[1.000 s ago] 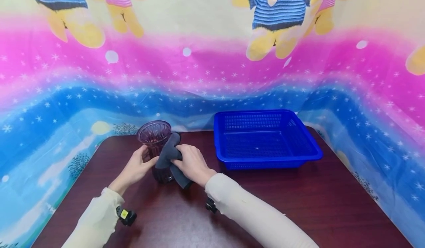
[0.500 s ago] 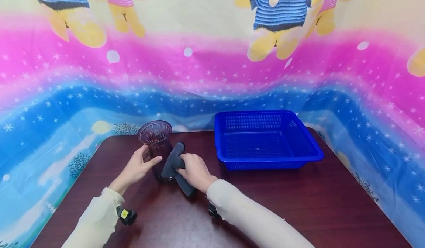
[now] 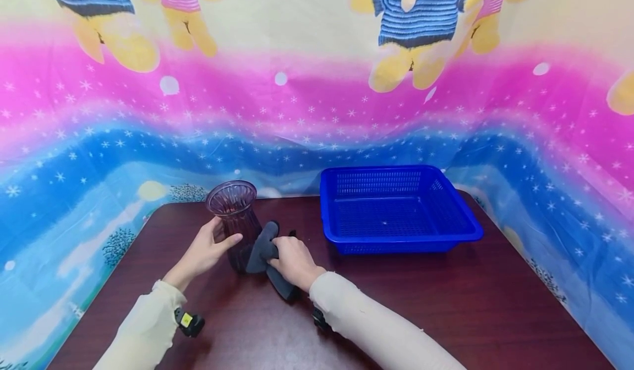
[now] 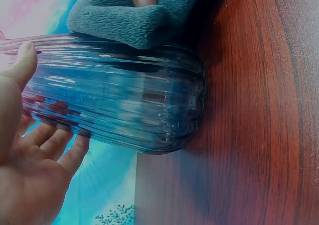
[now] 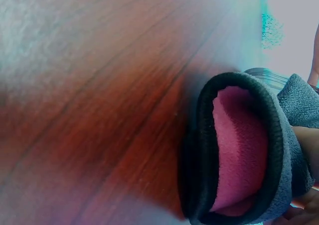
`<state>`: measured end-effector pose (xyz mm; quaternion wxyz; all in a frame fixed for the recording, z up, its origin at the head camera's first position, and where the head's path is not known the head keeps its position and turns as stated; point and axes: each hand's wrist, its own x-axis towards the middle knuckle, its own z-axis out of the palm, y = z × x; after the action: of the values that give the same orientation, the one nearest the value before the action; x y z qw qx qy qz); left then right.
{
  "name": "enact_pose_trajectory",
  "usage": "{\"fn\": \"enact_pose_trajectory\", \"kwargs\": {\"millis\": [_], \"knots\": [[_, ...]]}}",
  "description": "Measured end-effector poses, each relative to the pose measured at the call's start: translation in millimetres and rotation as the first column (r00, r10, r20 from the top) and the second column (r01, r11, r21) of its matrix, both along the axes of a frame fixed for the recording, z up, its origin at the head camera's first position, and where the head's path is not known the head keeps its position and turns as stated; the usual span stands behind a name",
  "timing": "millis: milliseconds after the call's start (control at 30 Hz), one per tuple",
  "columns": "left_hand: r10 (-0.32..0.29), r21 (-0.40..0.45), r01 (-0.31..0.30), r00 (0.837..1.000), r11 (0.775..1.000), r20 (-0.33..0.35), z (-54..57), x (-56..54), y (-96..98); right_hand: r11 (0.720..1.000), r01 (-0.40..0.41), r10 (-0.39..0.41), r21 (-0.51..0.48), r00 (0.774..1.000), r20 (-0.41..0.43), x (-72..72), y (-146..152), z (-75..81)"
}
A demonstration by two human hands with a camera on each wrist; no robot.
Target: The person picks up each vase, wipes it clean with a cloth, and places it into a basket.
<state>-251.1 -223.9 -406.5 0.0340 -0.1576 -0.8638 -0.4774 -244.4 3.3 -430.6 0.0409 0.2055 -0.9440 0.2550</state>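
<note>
A ribbed, purple-tinted glass vase (image 3: 233,216) with a flared rim stands upright at the table's left rear. My left hand (image 3: 204,249) holds it around the middle, thumb on the near side and fingers on the far side, as the left wrist view also shows. In my right hand (image 3: 295,261) is a bunched grey cloth (image 3: 261,251), pinched between thumb and fingers. The cloth (image 4: 124,21) lies against the vase's lower right side. The right wrist view shows a loose fold of the cloth (image 5: 284,150) with a pink inner face and black edging.
A blue perforated plastic basket (image 3: 396,238) sits at the back right of the dark wooden table (image 3: 386,309). Behind the table hangs a patterned cloth backdrop (image 3: 297,105) with bears and snowflakes. Each wrist carries a small black camera (image 3: 190,322).
My right hand has slid the cloth down and to the right, from the vase's middle toward its base. My left hand stays in place on the vase.
</note>
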Motion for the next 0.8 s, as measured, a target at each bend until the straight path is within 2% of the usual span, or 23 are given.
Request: {"fn": "enact_pose_trajectory", "kwargs": {"millis": [400, 800], "knots": [[-0.005, 0.003, 0.005, 1.000, 1.000, 0.004, 1.2, 0.2, 0.1, 0.999, 0.013, -0.015, 0.045, 0.999, 0.043, -1.5, 1.1, -11.5], [-0.004, 0.005, 0.004, 1.000, 1.000, 0.000, -0.5, -0.8, -0.5, 0.999, 0.015, -0.018, 0.032, 0.996, 0.091, -2.5, 1.0, -11.5]]}}
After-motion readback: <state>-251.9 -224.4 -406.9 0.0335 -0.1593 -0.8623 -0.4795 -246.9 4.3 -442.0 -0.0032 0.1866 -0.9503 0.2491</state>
